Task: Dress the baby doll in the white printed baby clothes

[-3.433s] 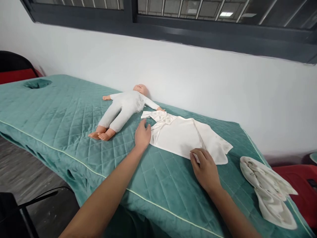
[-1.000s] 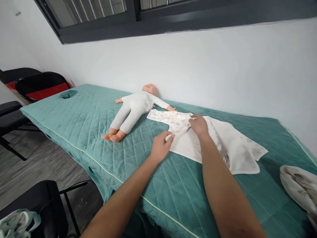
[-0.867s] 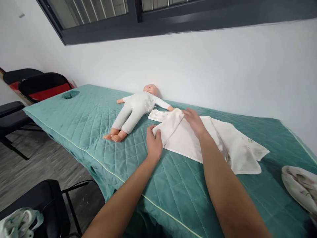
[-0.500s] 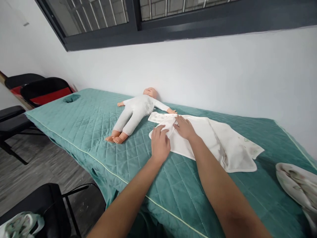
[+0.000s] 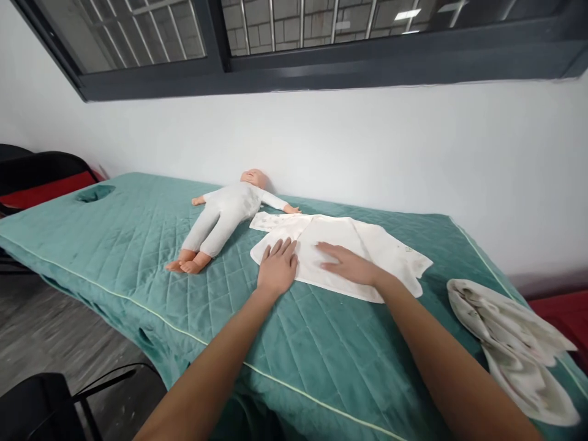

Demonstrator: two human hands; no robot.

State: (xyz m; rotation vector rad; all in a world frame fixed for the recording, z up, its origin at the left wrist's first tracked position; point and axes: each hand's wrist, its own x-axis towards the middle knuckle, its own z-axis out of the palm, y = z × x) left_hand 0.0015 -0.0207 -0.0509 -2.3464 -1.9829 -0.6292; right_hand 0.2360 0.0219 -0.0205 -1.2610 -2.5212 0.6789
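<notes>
At the near left, below the massage table (image 5: 138, 257), part of a black chair (image 5: 34, 404) is seen. By the table's right edge, near its near corner, a crumpled white cloth (image 5: 509, 324) is laid, one tip extended past the piping. The baby shirt (image 5: 335, 231) is spread between the near edge and the wall, toward the right end. Its near left part is covered by the left hand (image 5: 278, 269), laid palm down with nothing gripped. The right hand (image 5: 351, 266) is held open and unclenched over the shirt's middle; whether the fabric is touched cannot be told. The left panel, bunched under both hands half a second ago, is now smoothed out flat, and the right hand has been shifted nearer. Beyond, the doll (image 5: 229, 205) is stretched on its back, its head placed by the wall-side edge and one hand just beside the shirt's sleeve. The face hole (image 5: 95, 193) is set near the left end.
</notes>
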